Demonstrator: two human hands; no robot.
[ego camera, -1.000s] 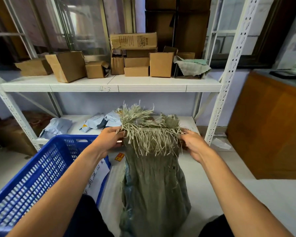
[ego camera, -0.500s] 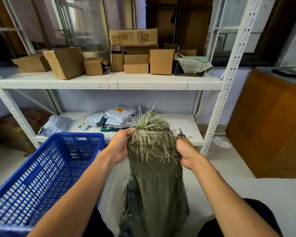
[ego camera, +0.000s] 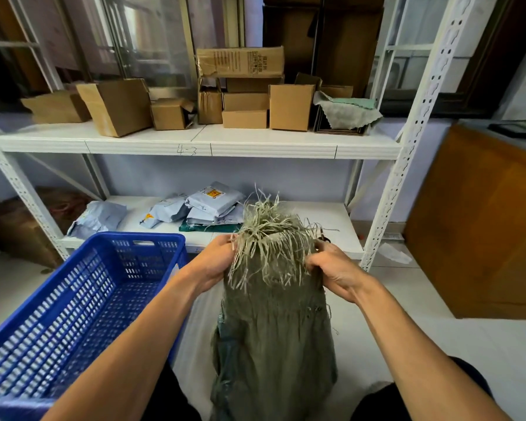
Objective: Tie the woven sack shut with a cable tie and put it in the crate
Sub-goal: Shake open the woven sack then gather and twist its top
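A grey-green woven sack (ego camera: 274, 335) stands upright on the floor between my knees, its frayed mouth bunched into a narrow neck at the top. My left hand (ego camera: 213, 265) grips the left side of that neck. My right hand (ego camera: 334, 270) grips the right side, fingers curled into the fabric. A blue perforated plastic crate (ego camera: 73, 302) sits on the floor to the left of the sack, and I see nothing in it. No cable tie shows in the head view.
A white metal shelf rack (ego camera: 195, 144) stands straight ahead, with cardboard boxes (ego camera: 243, 95) on its upper shelf and grey mail bags (ego camera: 195, 208) on the lower one. A wooden cabinet (ego camera: 480, 226) stands on the right. The floor is pale tile.
My hands have drawn together, gathering the sack's wide open mouth into a tight bunch. The frayed fringe now sticks up in a narrower tuft.
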